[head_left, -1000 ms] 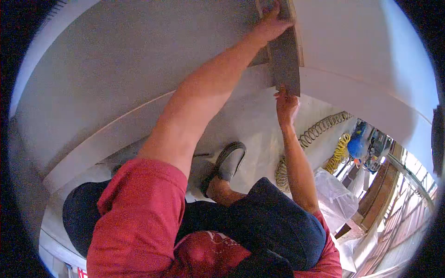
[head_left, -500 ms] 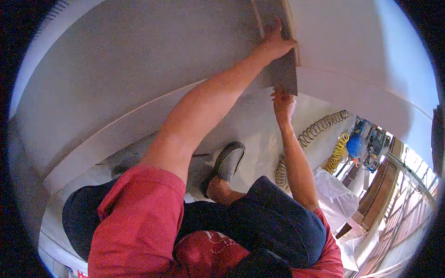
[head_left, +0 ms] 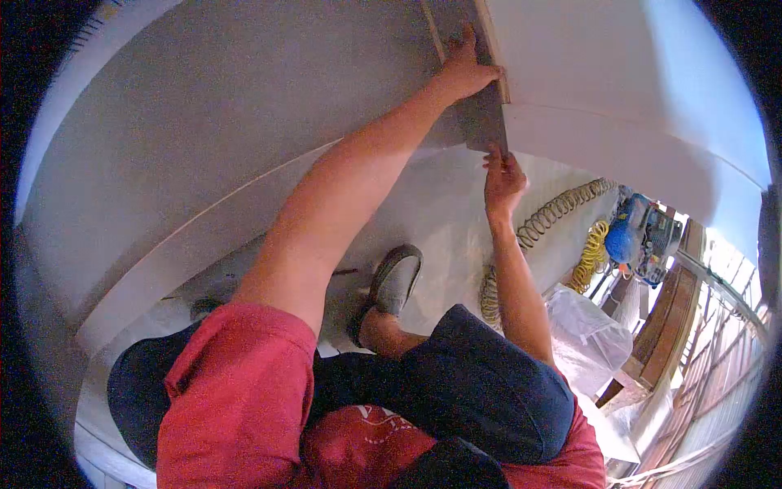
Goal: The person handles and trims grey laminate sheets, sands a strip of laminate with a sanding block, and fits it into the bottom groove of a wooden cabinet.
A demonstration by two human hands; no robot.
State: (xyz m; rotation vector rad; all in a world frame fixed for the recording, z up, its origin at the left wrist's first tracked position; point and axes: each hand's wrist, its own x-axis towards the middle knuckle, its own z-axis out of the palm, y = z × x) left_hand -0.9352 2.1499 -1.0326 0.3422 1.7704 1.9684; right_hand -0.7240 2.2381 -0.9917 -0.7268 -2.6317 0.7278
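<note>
A narrow dark grey board [head_left: 486,122] stands in the gap between two large pale panels at the top of the view. My left hand [head_left: 466,75] reaches across it, thumb at the right edge and one finger stretched up along its face; the other fingers are partly hidden. Just under the board's lower end is my right hand [head_left: 505,186], palm turned up and fingers loosely apart. Its fingertips meet or nearly meet the bottom edge; exact contact is hard to see.
The large grey panel [head_left: 244,106] curves away on the left, and a white panel [head_left: 586,57] rises on the right. A coiled hose [head_left: 562,213], a yellow coiled hose [head_left: 592,254] and a blue machine [head_left: 623,236] lie to the right, near plastic-wrapped material [head_left: 588,330].
The board and both hands sit slightly further left and higher in view. My right hand's fingers have loosened and spread at the board's lower end.
</note>
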